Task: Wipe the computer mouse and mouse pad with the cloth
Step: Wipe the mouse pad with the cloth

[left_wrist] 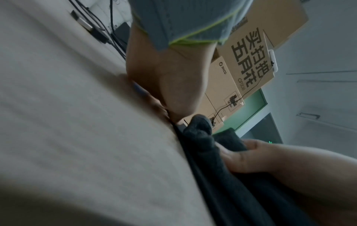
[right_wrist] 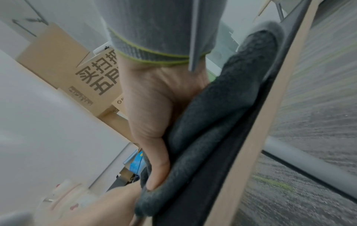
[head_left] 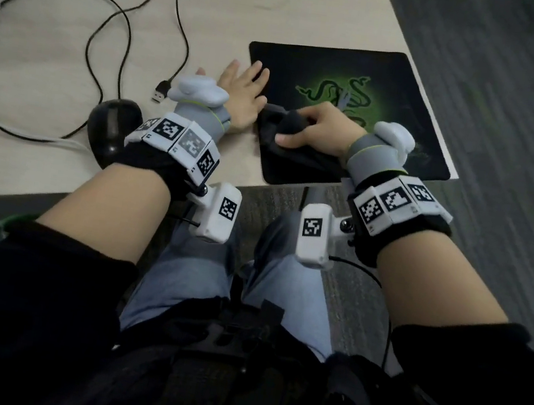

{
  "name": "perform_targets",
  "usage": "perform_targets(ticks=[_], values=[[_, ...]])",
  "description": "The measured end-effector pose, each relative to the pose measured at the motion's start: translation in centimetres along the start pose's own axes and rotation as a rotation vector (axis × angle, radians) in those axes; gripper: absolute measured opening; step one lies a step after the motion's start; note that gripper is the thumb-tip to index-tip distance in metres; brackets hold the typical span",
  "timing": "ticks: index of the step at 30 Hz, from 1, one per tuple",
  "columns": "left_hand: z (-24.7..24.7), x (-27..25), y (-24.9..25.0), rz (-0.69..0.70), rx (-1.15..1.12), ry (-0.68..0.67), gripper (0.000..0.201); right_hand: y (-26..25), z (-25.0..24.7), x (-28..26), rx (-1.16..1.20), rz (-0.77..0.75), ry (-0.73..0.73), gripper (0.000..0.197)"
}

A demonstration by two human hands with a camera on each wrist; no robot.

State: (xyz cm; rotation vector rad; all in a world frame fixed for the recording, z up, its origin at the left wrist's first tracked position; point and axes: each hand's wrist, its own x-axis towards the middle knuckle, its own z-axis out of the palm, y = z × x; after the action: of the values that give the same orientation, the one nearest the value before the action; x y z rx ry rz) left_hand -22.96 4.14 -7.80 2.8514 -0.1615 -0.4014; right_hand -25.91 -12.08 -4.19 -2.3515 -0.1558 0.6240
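A black mouse pad (head_left: 396, 93) with a green logo lies at the desk's right front corner. My left hand (head_left: 244, 88) lies flat with straight fingers on the pad's left edge, pressing it down. My right hand (head_left: 318, 126) grips a bunched dark grey cloth (head_left: 286, 132) on the pad's near left part. In the right wrist view the right hand (right_wrist: 154, 114) has its thumb curled round the cloth (right_wrist: 222, 114). The left wrist view shows the cloth (left_wrist: 199, 133) close beside the left hand (left_wrist: 173, 84). A black mouse (head_left: 114, 124) sits on the desk left of my left wrist, partly hidden by the wristband.
The mouse's black cable (head_left: 112, 23) loops over the light wooden desk (head_left: 38, 168) and ends in a loose USB plug (head_left: 161, 91) near my left hand. White cables run along the left. The desk's front edge is right under my wrists. Cardboard boxes (left_wrist: 249, 61) stand behind the desk.
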Motion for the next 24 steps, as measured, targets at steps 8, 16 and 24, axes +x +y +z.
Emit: perform_targets(ticks=[8,16,24], values=[[0.7,-2.8,-0.7,0.048,0.015,-0.047,0.057,-0.3,0.8,2.2,-0.067,0.102,0.417,0.039],[1.0,-2.7,-0.5,0.027,0.034,-0.022,0.054,0.9,4.7,-1.8,-0.143,-0.11,0.262,0.03],[1.8,-2.9,-0.4,-0.009,0.038,0.048,0.062,3.3,2.3,-2.6,-0.223,0.162,0.51,0.046]])
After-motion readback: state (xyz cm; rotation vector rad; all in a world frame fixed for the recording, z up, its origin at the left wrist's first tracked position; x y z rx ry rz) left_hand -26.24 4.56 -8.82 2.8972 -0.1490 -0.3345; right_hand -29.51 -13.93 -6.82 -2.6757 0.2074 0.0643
